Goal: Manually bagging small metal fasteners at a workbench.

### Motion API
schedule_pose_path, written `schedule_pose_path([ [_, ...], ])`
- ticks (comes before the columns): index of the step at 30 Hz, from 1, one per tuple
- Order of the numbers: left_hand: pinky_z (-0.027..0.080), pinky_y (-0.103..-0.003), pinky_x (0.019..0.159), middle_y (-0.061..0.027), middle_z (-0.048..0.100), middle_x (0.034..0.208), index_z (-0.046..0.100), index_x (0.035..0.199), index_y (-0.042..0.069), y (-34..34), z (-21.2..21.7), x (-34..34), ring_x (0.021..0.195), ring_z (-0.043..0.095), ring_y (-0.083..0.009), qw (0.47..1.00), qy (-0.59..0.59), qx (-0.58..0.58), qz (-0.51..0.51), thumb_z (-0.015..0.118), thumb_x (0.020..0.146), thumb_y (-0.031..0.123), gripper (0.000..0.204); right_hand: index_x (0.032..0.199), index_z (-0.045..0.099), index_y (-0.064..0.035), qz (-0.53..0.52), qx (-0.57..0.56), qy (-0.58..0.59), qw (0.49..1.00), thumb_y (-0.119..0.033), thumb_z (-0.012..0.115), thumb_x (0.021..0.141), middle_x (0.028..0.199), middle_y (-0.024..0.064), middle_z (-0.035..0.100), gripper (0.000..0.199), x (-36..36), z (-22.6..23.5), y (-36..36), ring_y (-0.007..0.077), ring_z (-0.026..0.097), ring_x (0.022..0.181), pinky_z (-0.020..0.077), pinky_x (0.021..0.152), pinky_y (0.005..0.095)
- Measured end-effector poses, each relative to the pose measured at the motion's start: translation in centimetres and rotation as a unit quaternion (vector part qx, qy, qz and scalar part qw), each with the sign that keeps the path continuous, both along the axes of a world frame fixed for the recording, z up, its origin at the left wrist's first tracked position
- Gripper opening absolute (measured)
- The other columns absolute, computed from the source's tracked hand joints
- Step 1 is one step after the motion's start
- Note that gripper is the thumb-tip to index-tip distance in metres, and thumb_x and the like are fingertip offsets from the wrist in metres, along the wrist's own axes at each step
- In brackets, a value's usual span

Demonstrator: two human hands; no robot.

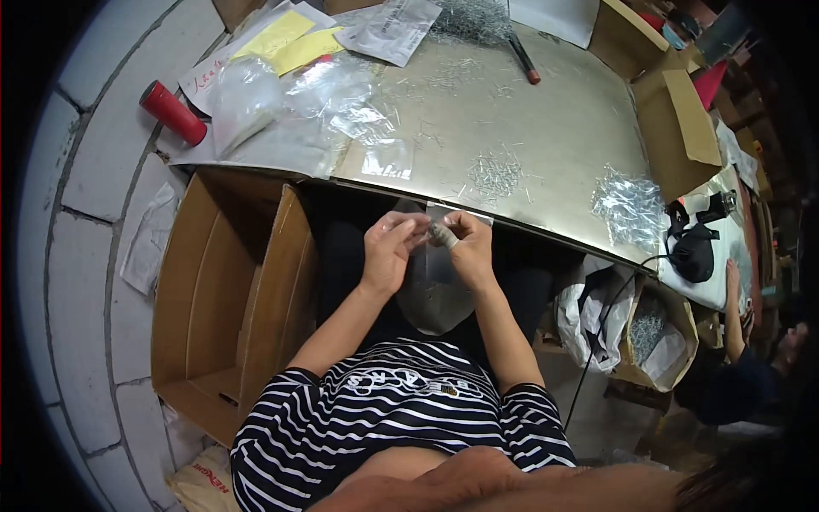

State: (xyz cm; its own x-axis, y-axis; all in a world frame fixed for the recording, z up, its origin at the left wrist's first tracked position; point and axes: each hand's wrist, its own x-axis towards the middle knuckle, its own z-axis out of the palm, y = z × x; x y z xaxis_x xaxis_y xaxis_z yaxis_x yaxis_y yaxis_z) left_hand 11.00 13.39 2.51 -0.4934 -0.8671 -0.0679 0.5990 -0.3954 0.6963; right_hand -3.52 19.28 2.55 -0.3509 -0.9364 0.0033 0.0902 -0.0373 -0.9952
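My left hand (391, 249) and my right hand (469, 247) meet in front of me, just off the table's near edge. The left fingers are closed on what looks like a small clear plastic bag (418, 242). A pale wrap covers my right thumb, and the right fingers are pinched close to the left ones. Whatever the right hand grips is too small to make out. Beneath both hands, a grey sheet-like piece with a rounded end (437, 299) rests over my lap. Beyond them, a loose pile of small metal pins (496, 174) lies on the metal tabletop (563, 111).
Clear plastic bags (247, 94) and yellow papers (286, 43) cover the table's left. Filled clear packets (627, 206) lie at its right, near a black device (693, 252). A red cylinder (173, 113) stands left; a cardboard box (209, 290) sits below. A co-worker's arm (734, 311) shows far right.
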Motion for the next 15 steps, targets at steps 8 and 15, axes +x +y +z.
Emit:
schedule_pose_path([
  [8, 0.046, -0.019, 0.054, -0.0013, 0.066, 0.077, 0.066, 0.091, 0.001, 0.5, -1.7, 2.0, 0.062, 0.059, -0.0052, 0.919, -0.301, -0.196, -0.164, 0.065, 0.088, 0.004, 0.004, 0.091, 0.062, -0.0003, 0.064, 0.050, 0.142, 0.987, 0.002, 0.066, 0.083, 0.071, -0.0001, 0.057, 0.009, -0.2, 0.5, 4.1, 0.0046, 0.048, 0.063, 0.0411, 0.060, 0.0207],
  [15, 0.046, -0.023, 0.053, -0.0031, 0.066, 0.067, 0.072, 0.081, 0.000, 0.6, -7.9, 2.9, 0.058, 0.058, -0.0072, 0.861, -0.298, -0.229, -0.343, 0.074, 0.076, 0.005, 0.007, 0.092, 0.067, -0.0022, 0.202, 0.159, 0.146, 0.955, -0.003, 0.068, 0.079, 0.071, 0.0072, 0.066, 0.013, -1.3, -8.1, 9.0, 0.0139, 0.062, 0.062, 0.0484, 0.057, 0.0303],
])
